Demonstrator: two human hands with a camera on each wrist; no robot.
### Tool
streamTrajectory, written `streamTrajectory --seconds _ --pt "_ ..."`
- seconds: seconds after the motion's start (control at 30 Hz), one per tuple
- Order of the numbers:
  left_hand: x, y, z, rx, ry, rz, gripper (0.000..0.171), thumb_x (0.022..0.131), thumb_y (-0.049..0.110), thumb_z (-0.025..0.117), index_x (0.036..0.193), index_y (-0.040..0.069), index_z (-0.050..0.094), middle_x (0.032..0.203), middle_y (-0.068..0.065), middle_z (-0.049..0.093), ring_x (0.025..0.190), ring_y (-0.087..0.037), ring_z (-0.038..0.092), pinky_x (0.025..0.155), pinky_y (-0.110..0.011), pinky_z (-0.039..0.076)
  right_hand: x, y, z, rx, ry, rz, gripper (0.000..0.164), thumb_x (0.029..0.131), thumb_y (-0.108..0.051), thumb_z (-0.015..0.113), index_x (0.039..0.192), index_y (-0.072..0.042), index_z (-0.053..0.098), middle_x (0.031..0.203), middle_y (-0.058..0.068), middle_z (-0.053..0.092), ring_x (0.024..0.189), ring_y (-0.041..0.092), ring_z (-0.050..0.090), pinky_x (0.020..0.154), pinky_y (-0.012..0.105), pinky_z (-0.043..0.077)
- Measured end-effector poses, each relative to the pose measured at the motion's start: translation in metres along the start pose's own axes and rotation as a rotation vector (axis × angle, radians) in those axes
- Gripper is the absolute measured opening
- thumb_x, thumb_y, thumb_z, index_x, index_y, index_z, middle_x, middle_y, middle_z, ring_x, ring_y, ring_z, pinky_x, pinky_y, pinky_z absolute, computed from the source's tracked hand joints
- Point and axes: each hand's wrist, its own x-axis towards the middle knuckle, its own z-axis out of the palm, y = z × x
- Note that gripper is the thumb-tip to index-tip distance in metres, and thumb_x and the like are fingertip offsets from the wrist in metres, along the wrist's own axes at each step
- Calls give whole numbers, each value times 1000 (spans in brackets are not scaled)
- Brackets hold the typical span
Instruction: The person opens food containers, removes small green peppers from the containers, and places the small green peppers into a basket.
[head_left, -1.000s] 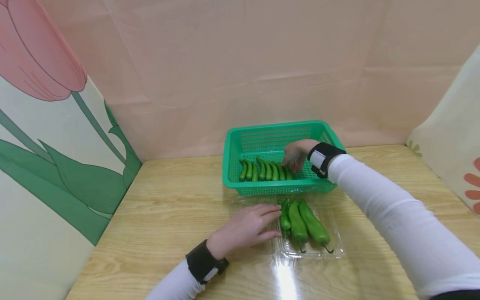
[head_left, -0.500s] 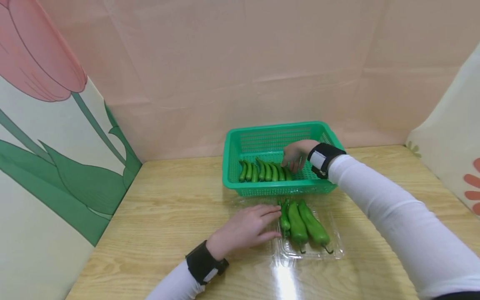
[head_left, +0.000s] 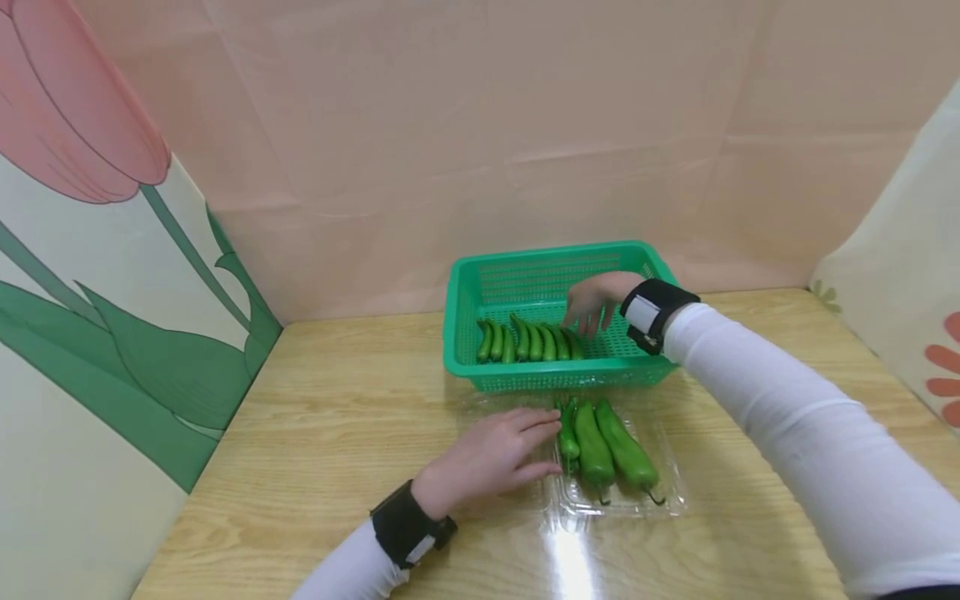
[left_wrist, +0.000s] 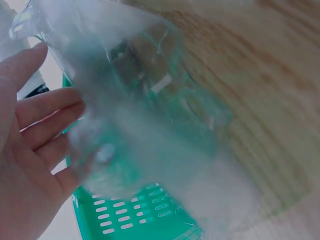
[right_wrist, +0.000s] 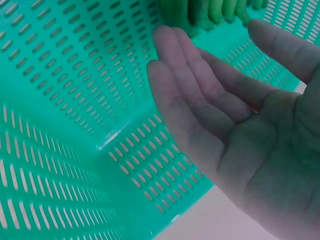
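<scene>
Inside the green plastic basket [head_left: 517, 367], several small green peppers [head_left: 536, 342] lie side by side along the front wall. My right hand [head_left: 597, 298] hovers over the right end of that row. In the right wrist view its palm [right_wrist: 270, 145] faces the camera, bare, with loosely bent fingers and the peppers [right_wrist: 215, 11] just beyond the fingertips. A clear plastic clamshell box [head_left: 670, 475] stands open in front of the basket, holding green peppers [head_left: 596, 454], two of them large. My left hand [head_left: 491, 457] rests with extended fingers at its transparent lid [left_wrist: 165, 120].
A wooden table [head_left: 337, 400] carries everything. Behind the basket rises a pink cloth backdrop [head_left: 480, 125]. A tulip-printed panel [head_left: 150, 317] borders the left side, and a pale flower-printed panel [head_left: 900, 275] borders the right.
My right hand has risen slightly and shifted a little to the right, away from the pepper row. The left hand, the box and the peppers stay where they were.
</scene>
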Motion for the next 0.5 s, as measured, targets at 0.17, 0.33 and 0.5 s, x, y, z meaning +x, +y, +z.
streamTrajectory --seconds 0.17,0.33,0.5 --pt "-1 -1 -1 1 -5 -1 58 93 51 51 131 8 54 139 -7 52 126 -17 51 109 -24 39 -14 -5 -4 -28 21 -15 51 101 -31 44 134 7 45 127 25 58 112 35 61 92 45 54" --pt "-1 -2 -2 2 -8 -8 58 93 51 51 132 8 54 139 -7 52 127 -17 51 109 -25 39 -27 -10 -5 -44 58 -48 49 101 -29 44 133 9 45 126 27 57 111 37 60 93 46 54" --pt "-1 -3 -2 10 -2 -5 57 93 50 51 131 7 54 139 -7 52 126 -17 51 109 -24 39 -39 -10 -3 -110 130 -108 45 100 -27 47 130 7 50 115 22 64 102 33 64 85 43 57"
